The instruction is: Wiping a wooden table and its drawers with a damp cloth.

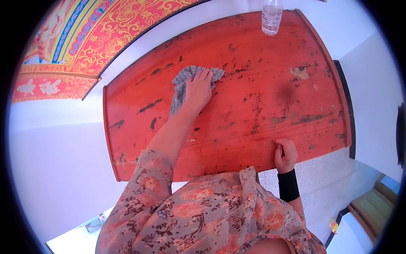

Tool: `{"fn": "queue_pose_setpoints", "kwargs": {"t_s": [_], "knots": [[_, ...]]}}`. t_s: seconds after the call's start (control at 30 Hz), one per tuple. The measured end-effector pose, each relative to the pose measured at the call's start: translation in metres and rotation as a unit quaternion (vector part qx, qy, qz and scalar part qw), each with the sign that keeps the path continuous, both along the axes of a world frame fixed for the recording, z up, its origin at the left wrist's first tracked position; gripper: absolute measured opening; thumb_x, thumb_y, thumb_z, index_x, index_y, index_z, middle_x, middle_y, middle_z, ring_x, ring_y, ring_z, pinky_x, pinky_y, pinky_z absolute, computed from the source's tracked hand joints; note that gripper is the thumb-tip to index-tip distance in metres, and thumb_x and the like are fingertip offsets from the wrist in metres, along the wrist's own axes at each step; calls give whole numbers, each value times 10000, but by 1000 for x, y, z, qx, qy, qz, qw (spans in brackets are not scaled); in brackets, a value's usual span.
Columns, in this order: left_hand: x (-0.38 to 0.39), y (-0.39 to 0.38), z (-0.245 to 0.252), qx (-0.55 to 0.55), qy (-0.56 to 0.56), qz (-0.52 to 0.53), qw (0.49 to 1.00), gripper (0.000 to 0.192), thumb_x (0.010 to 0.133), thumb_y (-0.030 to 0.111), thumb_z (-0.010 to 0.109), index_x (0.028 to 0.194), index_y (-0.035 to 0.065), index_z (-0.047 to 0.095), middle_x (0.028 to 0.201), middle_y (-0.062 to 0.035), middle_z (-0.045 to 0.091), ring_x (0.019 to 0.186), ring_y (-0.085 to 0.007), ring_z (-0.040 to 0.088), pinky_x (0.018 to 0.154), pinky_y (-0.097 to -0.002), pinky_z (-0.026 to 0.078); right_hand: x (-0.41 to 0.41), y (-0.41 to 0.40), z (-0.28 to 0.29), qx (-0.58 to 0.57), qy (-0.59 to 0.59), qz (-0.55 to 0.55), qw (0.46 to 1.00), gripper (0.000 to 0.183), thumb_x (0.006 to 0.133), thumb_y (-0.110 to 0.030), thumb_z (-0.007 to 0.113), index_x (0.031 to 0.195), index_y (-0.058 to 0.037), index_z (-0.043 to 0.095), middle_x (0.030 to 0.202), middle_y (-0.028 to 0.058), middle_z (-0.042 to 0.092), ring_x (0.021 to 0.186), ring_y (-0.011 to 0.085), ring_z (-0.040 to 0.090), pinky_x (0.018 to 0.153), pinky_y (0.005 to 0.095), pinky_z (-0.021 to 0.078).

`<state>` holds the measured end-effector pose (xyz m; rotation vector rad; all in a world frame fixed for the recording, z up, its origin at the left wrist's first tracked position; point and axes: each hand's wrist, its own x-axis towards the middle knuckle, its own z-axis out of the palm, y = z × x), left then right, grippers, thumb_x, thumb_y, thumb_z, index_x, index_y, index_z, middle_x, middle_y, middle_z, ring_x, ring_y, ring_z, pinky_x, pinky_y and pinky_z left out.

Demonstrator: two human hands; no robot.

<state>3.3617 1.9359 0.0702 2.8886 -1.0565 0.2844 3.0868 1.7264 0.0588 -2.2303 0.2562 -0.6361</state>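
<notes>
My left hand (199, 89) presses a crumpled grey cloth (181, 83) flat against a red painted wooden table (234, 104), left of its middle. The cloth shows on both sides of the fingers. Dark marks and chipped paint are scattered over the tabletop. My right hand (285, 155), with a black band around the wrist, rests at the near edge on the right, its fingers curled in and nothing visible in them. A clear plastic bottle (271, 19) stands near the far edge, right of the cloth.
A red and gold printed hanging (104, 38) covers part of the white wall beyond the table. Raised wooden rims (330, 68) run along the table's two ends. At the lower right, wooden steps or a bench (374, 206) stand beyond the grey floor (320, 181).
</notes>
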Motion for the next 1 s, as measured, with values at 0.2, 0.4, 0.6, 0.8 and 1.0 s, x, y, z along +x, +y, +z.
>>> {"fn": "queue_pose_setpoints", "kwargs": {"t_s": [0.2,0.4,0.6,0.8,1.0], "knots": [[-51,24,6,-28,124,-65,990,319,768,125,519,1080,69,555,1168,-82,491,1121,-233,444,857,-440,366,-4,-4,-11,-6,-18,-15,1000,199,683,73,526,846,-28,578,795,113,596,725,283,572,624,345,465],[21,30,-10,-188,204,18,961,244,759,121,559,995,87,608,1089,-74,514,1040,-275,469,826,-443,383,1,2,-2,-2,-18,0,1000,202,679,81,523,840,-29,574,784,112,593,711,285,569,612,347,461],[11,12,-26,-174,41,-35,983,284,762,86,552,1044,97,582,1044,-45,522,1030,-288,461,815,-417,395,-5,-3,-6,1,-6,-13,1000,209,671,89,521,841,-23,571,786,117,591,710,289,568,606,346,461],[10,10,-24,-169,20,-43,984,271,761,61,546,1029,75,581,1020,-67,528,972,-284,477,804,-395,407,-2,-2,-6,-1,-14,-18,1000,211,668,87,528,845,-20,572,798,122,596,728,292,575,621,345,467],[12,8,-26,-201,14,-64,977,196,751,38,546,935,41,616,937,-105,546,874,-298,497,763,-373,430,-2,-2,-6,-2,-18,-28,999,206,670,84,526,842,-21,572,793,121,595,726,291,574,619,349,467]]}}
